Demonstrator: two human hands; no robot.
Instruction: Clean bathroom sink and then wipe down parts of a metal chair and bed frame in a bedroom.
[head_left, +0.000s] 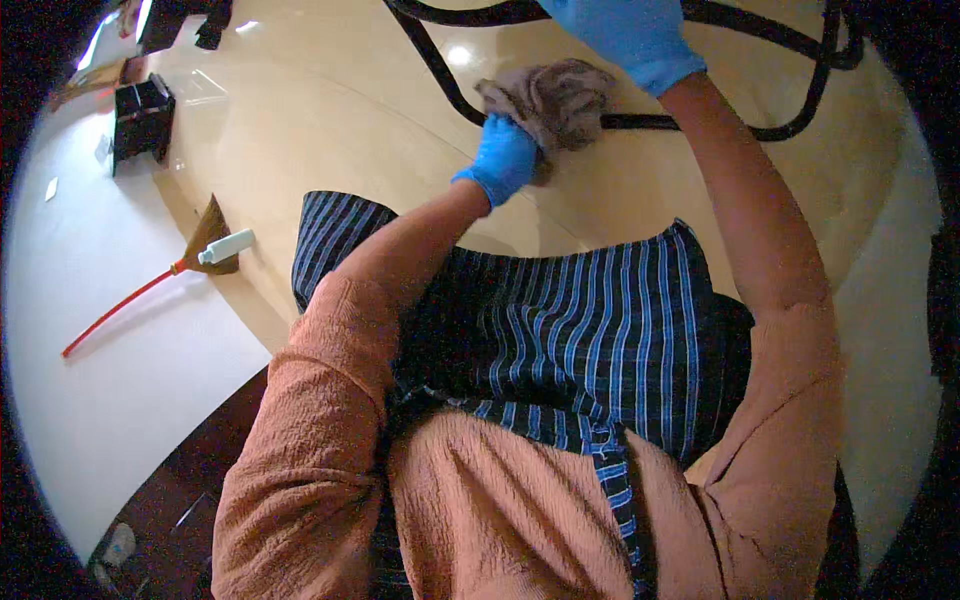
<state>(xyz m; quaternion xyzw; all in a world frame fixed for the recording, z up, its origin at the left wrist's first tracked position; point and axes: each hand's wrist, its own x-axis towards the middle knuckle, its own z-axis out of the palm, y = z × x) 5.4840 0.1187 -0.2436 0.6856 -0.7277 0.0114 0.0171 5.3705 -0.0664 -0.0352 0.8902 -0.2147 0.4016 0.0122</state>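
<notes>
My left hand (501, 159), in a blue glove, grips a crumpled grey-brown cloth (562, 97) at its lower left side. The cloth lies around the lower bar of a black tubular metal frame (645, 121), hiding part of that bar. At the top edge of the view, my right hand (626, 34), also blue-gloved, is over the upper bar of the same frame. Its fingers are cut off by the picture's edge, so its grip does not show.
To the left, a broom with a red handle (120, 311) lies on the floor, a pale bottle (227, 246) against its bristles. A black box-like object (142, 124) stands at the upper left. Dark brown furniture or flooring (187, 465) shows at the lower left.
</notes>
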